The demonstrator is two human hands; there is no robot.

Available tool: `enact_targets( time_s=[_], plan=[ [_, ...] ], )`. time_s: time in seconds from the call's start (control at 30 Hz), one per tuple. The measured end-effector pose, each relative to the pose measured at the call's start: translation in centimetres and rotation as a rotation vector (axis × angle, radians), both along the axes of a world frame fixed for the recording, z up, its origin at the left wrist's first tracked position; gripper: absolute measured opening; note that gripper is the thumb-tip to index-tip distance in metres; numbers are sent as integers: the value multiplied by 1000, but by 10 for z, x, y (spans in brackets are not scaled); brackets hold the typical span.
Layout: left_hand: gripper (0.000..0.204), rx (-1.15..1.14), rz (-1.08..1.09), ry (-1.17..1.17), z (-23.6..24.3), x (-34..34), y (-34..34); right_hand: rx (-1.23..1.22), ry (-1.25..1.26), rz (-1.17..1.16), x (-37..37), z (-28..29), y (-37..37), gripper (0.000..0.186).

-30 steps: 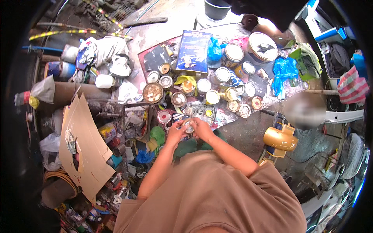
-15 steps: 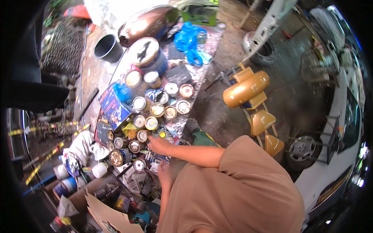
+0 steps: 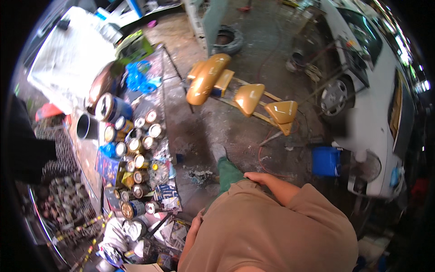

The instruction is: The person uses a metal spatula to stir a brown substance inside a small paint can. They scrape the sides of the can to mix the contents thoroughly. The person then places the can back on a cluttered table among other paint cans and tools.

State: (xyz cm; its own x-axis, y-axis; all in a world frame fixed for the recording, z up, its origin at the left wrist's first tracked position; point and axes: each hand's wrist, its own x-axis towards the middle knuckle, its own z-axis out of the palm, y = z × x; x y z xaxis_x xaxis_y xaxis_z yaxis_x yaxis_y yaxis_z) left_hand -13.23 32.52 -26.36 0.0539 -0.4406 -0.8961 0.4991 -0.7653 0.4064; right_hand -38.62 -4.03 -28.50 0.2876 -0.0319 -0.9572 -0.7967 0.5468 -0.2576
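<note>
My right hand [image 3: 255,177] lies against the front of my green trousers [image 3: 229,173], beside the hem of my brown shirt [image 3: 276,222]. Its fingers look laid flat, with no object visible in them. Low at my other side is my left hand [image 3: 197,221], close to the shirt; its fingers are small and partly hidden. Left of it, many opened and lidded paint cans [image 3: 139,162] crowd a paint-stained work surface. A wider can [image 3: 132,209] stands at the near end of the group, and a large one [image 3: 113,108] at the far end.
Golden painted motorcycle body panels [image 3: 249,99] rest on a wooden stand ahead. A white car [image 3: 369,131], a blue container [image 3: 326,161] and a fan [image 3: 366,166] are at the right. A tyre [image 3: 226,40] lies farther off. Blue plastic bags [image 3: 139,77] and a black bucket [image 3: 87,126] are at the left.
My right hand has left the paint cans and moved right to my trousers. My left hand has drawn down beside my body. The view has swung right, toward the golden panels and the car.
</note>
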Motion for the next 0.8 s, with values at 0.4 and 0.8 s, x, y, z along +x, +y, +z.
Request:
enact_targets(
  time_s=[0.4, 0.8],
  plan=[
    [59, 5, -201, 102, -7, -84, -121, -424, -93, 323, -277, 60, 34, 38],
    [50, 10, -189, 20, 63, -214, -215, -269, -161, -437, -425, -43, 21, 46]
  ],
)
